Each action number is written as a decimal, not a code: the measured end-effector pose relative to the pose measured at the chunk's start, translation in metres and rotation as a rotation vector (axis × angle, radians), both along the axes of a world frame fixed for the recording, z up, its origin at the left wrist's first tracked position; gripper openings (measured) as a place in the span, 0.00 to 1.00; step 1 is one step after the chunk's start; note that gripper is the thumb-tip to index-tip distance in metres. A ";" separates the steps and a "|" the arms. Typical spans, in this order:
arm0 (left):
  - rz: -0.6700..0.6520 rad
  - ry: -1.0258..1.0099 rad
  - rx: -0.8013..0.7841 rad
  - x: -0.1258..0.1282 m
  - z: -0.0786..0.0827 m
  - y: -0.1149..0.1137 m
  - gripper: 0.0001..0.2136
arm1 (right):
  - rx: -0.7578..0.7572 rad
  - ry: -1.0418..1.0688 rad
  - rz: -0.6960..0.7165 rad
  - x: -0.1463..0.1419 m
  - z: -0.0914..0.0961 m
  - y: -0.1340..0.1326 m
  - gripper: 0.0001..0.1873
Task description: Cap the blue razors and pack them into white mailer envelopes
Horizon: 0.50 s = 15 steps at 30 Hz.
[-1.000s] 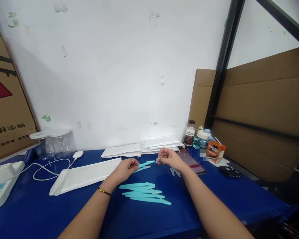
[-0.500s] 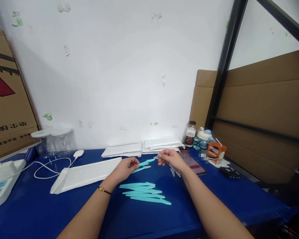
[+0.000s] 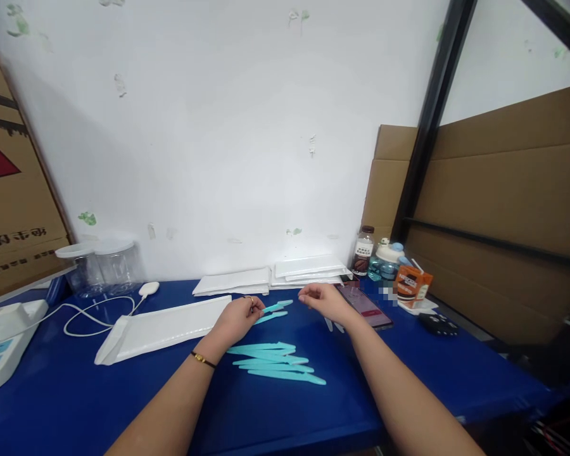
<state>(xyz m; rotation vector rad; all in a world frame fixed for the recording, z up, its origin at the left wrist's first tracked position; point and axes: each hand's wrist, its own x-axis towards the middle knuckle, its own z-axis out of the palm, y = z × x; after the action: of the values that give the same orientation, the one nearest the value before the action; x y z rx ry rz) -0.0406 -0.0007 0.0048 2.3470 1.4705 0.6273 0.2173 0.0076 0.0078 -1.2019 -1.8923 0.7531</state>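
My left hand is closed on the handle of a turquoise eyebrow razor, whose tip points right. Just below it lies another turquoise razor, partly hidden by my fingers. My right hand is a little right of the held razor's tip, apart from it, with the fingertips pinched together; whatever they hold is hidden. Nearer to me, several turquoise razors lie in a loose fanned row on the blue table. Beneath my right wrist are small translucent caps, partly covered.
A white padded envelope lies left; more white envelopes are stacked against the wall. A phone, brown-capped bottle, drink carton and black object stand right. Clear jars and a cabled white charger are left.
My right hand has moved slightly apart from the razor's tip, and the translucent cap seen at its fingertips no longer shows. My left hand still grips the razor. The view has shifted slightly.
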 end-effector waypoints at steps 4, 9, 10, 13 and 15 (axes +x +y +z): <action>0.068 0.134 0.083 -0.005 0.001 0.001 0.08 | -0.019 -0.294 0.033 0.031 0.004 0.001 0.09; -0.020 0.058 0.079 -0.005 0.003 -0.005 0.11 | -0.148 -0.445 0.090 0.053 -0.005 0.006 0.15; -0.080 0.039 0.032 -0.005 0.004 -0.007 0.12 | -0.157 -0.455 0.080 0.054 -0.006 0.007 0.14; -0.240 0.049 -0.116 -0.005 0.007 -0.014 0.13 | -0.168 -0.482 0.078 0.052 -0.006 0.007 0.09; -0.257 0.088 -0.163 -0.005 0.007 -0.016 0.11 | -0.157 -0.505 0.080 0.048 -0.004 0.005 0.05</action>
<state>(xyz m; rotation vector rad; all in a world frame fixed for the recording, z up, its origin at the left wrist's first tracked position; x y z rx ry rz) -0.0453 -0.0168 0.0114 2.4046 1.1753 0.3295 0.2650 0.0125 0.0043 -1.5299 -2.3340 0.6951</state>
